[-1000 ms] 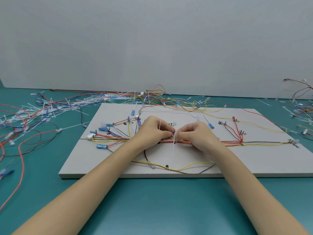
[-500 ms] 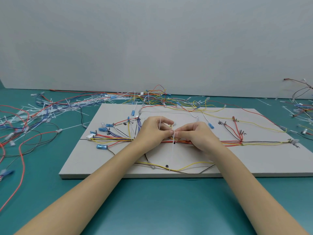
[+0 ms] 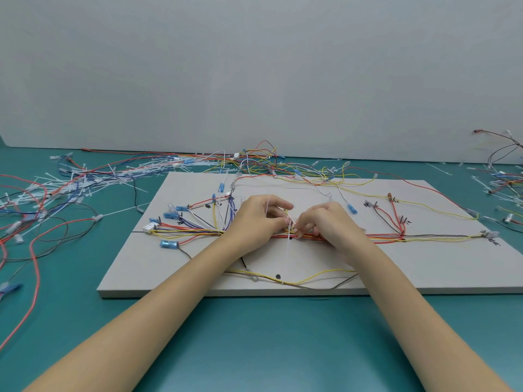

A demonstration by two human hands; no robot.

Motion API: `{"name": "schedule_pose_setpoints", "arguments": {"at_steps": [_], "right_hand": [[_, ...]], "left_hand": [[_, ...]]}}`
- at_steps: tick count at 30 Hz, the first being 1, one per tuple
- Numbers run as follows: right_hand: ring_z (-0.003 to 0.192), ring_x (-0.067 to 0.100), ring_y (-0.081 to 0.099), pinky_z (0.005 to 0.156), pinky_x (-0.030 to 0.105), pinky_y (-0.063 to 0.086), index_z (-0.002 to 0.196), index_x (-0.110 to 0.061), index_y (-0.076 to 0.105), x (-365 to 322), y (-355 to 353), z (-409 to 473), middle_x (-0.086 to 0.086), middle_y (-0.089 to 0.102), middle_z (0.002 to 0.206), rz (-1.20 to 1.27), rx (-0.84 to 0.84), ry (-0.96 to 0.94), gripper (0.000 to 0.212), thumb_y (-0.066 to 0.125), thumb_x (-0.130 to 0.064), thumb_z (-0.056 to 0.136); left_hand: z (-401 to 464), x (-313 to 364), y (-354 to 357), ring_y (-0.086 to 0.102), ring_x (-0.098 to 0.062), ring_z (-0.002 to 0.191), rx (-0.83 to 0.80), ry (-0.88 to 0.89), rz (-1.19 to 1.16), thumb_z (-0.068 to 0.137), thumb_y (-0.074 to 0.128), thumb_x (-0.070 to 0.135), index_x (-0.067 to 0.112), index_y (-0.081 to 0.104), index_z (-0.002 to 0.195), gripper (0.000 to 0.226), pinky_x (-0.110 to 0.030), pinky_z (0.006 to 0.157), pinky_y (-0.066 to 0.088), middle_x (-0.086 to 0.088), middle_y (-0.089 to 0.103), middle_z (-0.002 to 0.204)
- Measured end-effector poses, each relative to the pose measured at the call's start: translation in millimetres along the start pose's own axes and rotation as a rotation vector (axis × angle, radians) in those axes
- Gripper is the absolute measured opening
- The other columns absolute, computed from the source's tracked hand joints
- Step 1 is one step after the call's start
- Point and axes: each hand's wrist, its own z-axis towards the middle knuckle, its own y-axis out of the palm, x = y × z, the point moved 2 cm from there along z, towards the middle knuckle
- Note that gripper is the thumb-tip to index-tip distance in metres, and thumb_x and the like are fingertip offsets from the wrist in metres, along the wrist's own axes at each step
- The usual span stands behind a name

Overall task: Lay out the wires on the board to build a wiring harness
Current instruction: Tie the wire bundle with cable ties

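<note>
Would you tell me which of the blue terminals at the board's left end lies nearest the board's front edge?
The blue terminal on the red wire, lying alone below the white connector; the others sit above it.

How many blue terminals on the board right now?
6 blue terminals: four at the board's left end, one near its far edge, one just beyond the right hand. Hands may hide more.

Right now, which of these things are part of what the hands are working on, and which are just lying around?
In use:
- board
- wire bundle laid across the board
- white cable tie, pinched by both hands
- left hand
- right hand

Lying about:
- loose wires on the table's left
- spare cable ties
- more wires at far right
</note>
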Motion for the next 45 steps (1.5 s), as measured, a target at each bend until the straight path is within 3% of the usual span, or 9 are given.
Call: {"name": "schedule_pose_setpoints", "arguments": {"at_steps": [3,10,15,22,26,30,32,35,45], "right_hand": [[0.041,-0.003,0.051,0.060,0.022,0.040,0.066,-0.003,0.067,-0.5,1.1,0.0,0.010,0.068,0.062,-0.002,0.004,-0.007,0.014,0.060,-0.008,0.077],[0.060,0.009,0.048,0.067,0.029,0.035,0.071,-0.006,0.069,-0.6,1.1,0.5,-0.002,0.066,0.054,-0.062,-0.029,0.006,0.014,0.062,-0.015,0.079],[0.055,0.005,0.048,0.065,0.028,0.036,0.070,-0.008,0.068,-0.1,0.3,0.4,-0.004,0.065,0.053,-0.058,-0.045,0.002,0.013,0.062,-0.015,0.080],[0.060,0.004,0.053,0.070,0.029,0.036,0.076,-0.006,0.074,0.5,0.3,1.0,-0.004,0.068,0.060,-0.062,-0.075,0.003,0.014,0.064,-0.017,0.079],[0.072,0.015,0.054,0.077,0.032,0.037,0.080,-0.001,0.074,-2.1,2.0,-1.2,-0.001,0.068,0.061,-0.045,-0.058,0.014,0.025,0.064,-0.021,0.069],[0.066,0.013,0.049,0.071,0.030,0.035,0.072,-0.003,0.071,-6.8,2.4,-5.3,-0.003,0.066,0.055,-0.025,-0.052,0.038,0.030,0.062,-0.026,0.057],[0.064,0.013,0.046,0.068,0.028,0.035,0.069,-0.006,0.068,-8.0,2.4,-5.6,-0.002,0.065,0.054,-0.029,-0.049,0.046,0.014,0.065,-0.020,0.069],[0.061,0.013,0.042,0.060,0.026,0.032,0.074,-0.003,0.066,-8.8,1.6,-5.0,0.002,0.062,0.061,-0.060,-0.035,0.059,0.013,0.058,-0.007,0.084],[0.061,0.015,0.036,0.057,0.027,0.027,0.067,-0.006,0.063,-9.6,2.1,-5.4,0.001,0.058,0.062,-0.091,-0.042,0.090,0.019,0.057,-0.006,0.084]], "left_hand": [[0.5,-0.2,-1.3,0.067,-0.008,0.069,0.019,0.006,-0.028,0.084,0.066,-0.001,0.014,0.069,0.099,0.022,-0.013,0.057,0.047,-0.001,0.073,0.075],[1.8,-1.2,-1.7,0.066,0.002,0.062,0.049,0.004,-0.052,0.081,0.072,-0.001,0.008,0.073,0.092,0.014,-0.012,0.056,0.047,0.008,0.070,0.076],[2.1,-1.4,-1.5,0.064,-0.001,0.062,0.057,0.012,-0.024,0.082,0.072,0.003,0.008,0.075,0.090,0.011,-0.014,0.060,0.049,-0.001,0.072,0.076],[2.3,0.4,-2.3,0.062,0.006,0.063,0.030,0.020,-0.027,0.083,0.070,0.002,0.011,0.076,0.089,0.012,-0.011,0.058,0.046,0.011,0.070,0.073],[2.8,1.7,-5.1,0.063,0.007,0.063,-0.023,-0.007,-0.077,0.085,0.067,-0.001,0.005,0.074,0.096,0.014,-0.011,0.055,0.048,0.010,0.071,0.075],[2.5,2.0,-5.7,0.064,0.004,0.063,-0.029,-0.019,-0.076,0.087,0.065,-0.003,0.006,0.073,0.097,0.016,-0.013,0.058,0.051,0.005,0.071,0.077],[2.6,1.6,-5.0,0.064,0.003,0.062,-0.025,-0.023,-0.074,0.087,0.065,-0.003,0.005,0.073,0.097,0.015,-0.014,0.057,0.051,0.005,0.071,0.076],[2.1,1.7,-5.2,0.065,0.004,0.062,-0.023,-0.026,-0.071,0.087,0.064,-0.003,0.003,0.073,0.098,0.015,-0.013,0.056,0.050,0.003,0.071,0.076],[1.1,3.7,-4.1,0.065,0.001,0.064,-0.026,-0.028,-0.083,0.087,0.064,-0.003,0.003,0.072,0.098,0.015,-0.017,0.061,0.052,0.000,0.070,0.077]]}}
